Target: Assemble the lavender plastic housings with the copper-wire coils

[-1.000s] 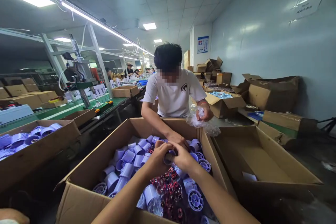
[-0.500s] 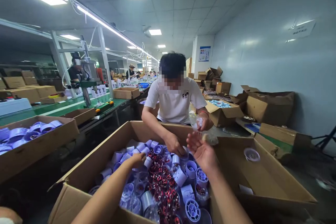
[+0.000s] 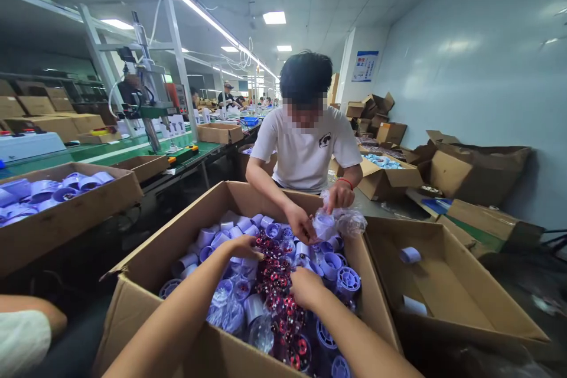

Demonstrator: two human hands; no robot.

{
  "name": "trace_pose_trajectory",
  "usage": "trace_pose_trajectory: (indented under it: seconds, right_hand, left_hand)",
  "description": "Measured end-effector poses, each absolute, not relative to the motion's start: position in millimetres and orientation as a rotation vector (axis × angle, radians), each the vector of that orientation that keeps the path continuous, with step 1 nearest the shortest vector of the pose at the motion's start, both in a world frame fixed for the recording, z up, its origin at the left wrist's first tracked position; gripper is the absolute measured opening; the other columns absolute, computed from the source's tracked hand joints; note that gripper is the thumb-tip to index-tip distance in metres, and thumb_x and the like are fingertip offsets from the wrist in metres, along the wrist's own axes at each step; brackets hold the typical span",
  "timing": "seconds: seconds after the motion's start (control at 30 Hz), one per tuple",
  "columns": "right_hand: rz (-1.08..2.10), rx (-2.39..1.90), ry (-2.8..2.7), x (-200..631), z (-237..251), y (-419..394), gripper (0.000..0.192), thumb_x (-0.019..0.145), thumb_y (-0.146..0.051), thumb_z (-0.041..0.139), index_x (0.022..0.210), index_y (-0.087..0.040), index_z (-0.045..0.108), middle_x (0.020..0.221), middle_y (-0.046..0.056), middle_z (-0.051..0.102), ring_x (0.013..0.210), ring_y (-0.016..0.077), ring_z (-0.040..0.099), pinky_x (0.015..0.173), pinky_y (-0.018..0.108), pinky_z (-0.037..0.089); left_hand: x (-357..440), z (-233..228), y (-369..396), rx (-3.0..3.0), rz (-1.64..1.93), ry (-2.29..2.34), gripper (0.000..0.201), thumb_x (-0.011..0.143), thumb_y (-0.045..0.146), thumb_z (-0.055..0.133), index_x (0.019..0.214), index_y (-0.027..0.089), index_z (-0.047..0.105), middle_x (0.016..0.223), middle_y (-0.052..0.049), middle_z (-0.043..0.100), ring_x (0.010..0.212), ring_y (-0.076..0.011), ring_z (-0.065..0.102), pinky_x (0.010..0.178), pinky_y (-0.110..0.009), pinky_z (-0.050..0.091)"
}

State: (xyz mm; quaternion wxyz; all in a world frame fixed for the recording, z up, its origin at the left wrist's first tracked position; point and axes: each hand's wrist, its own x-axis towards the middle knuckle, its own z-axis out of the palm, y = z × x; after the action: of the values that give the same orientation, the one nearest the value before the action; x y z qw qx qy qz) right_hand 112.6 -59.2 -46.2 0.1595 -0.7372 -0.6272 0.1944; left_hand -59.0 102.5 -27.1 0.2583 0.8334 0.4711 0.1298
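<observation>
With twelve straight ahead of the wearer, the left hand (image 3: 246,246) reaches in from seven o'clock, fingers bent; the right hand (image 3: 307,287) from five, fingers curled. Whether either pinches anything, I can't tell. Red parts (image 3: 278,283) lie at the left hand's four o'clock, the right's nine, among purple cups (image 3: 332,266).

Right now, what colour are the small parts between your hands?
The small parts are red and dark, clearest in head view.

Bare forearms (image 3: 183,310) extended forward, hands (image 3: 306,287) apart, right one curled
</observation>
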Motion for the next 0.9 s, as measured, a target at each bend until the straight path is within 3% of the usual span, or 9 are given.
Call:
trace_pose_trajectory:
  seconds: [0.13,0.27,0.37,0.5,0.57,0.7,0.9]
  right_hand:
    - [0.567,-2.049,-1.865,111,-47,-61,0.022,0.055,0.0,0.064,0.063,-0.019,0.067,0.089,0.011,0.072,0.089,0.0267,0.067,0.074,0.033,0.047]
    - [0.64,-1.967,-1.823,116,-46,-60,0.023,0.05,0.003,0.064,0.051,-0.02,0.061,0.065,0.003,0.068,0.072,0.0221,0.066,0.066,0.029,0.045]
    - [0.692,-1.886,-1.699,119,-43,-55,0.026,0.046,0.005,0.064,0.044,-0.019,0.055,0.048,-0.003,0.059,0.059,0.0181,0.061,0.06,0.026,0.042]
    - [0.692,-1.675,-1.449,127,-28,-43,0.013,0.059,-0.01,0.066,0.054,-0.019,0.058,0.053,-0.003,0.061,0.061,0.0156,0.058,0.059,0.024,0.041]
    - [0.713,-1.541,-1.32,132,-18,-38,0.01,0.068,-0.026,0.065,0.063,-0.019,0.059,0.059,-0.002,0.063,0.059,0.0152,0.058,0.057,0.025,0.043]
    - [0.784,-1.294,-1.115,138,-4,-35,0.04,0.067,-0.059,0.061,0.071,-0.02,0.055,0.064,0.001,0.066,0.057,0.0158,0.06,0.058,0.029,0.049]
    - [0.844,-1.1,-0.964,130,-2,-37,0.053,0.054,-0.068,0.071,0.069,-0.019,0.056,0.062,0.002,0.067,0.057,0.0165,0.062,0.059,0.031,0.051]
  left_hand:
    - [-69,-5,104,2.303,0.414,1.307,0.036,0.043,0.032,0.082,0.053,0.019,0.051,0.067,0.004,0.046,0.062,-0.0144,0.048,0.057,-0.024,0.042]
    - [-73,19,97,2.37,0.657,1.302,0.029,0.055,0.023,0.077,0.071,0.019,0.053,0.092,0.0,0.044,0.086,-0.0174,0.05,0.078,-0.028,0.047]
    - [-70,32,86,2.421,0.841,1.186,0.041,0.058,0.02,0.077,0.092,0.021,0.054,0.102,-0.001,0.043,0.094,-0.0171,0.05,0.088,-0.031,0.046]
    - [-63,41,70,2.382,1.057,0.878,0.049,0.059,0.028,0.077,0.102,0.021,0.054,0.101,-0.002,0.048,0.089,-0.0182,0.054,0.085,-0.034,0.048]
    - [-61,45,64,2.307,0.988,0.801,0.043,0.062,0.034,0.076,0.099,0.019,0.058,0.096,-0.002,0.054,0.088,-0.0191,0.056,0.083,-0.034,0.048]
    - [-56,47,55,2.112,0.697,0.766,0.034,0.066,0.035,0.072,0.094,0.018,0.064,0.09,-0.002,0.064,0.088,-0.0207,0.059,0.081,-0.031,0.047]
    - [-39,34,46,2.106,0.448,0.586,0.035,0.065,0.04,0.073,0.094,0.019,0.071,0.093,-0.001,0.07,0.092,-0.0217,0.06,0.086,-0.03,0.045]
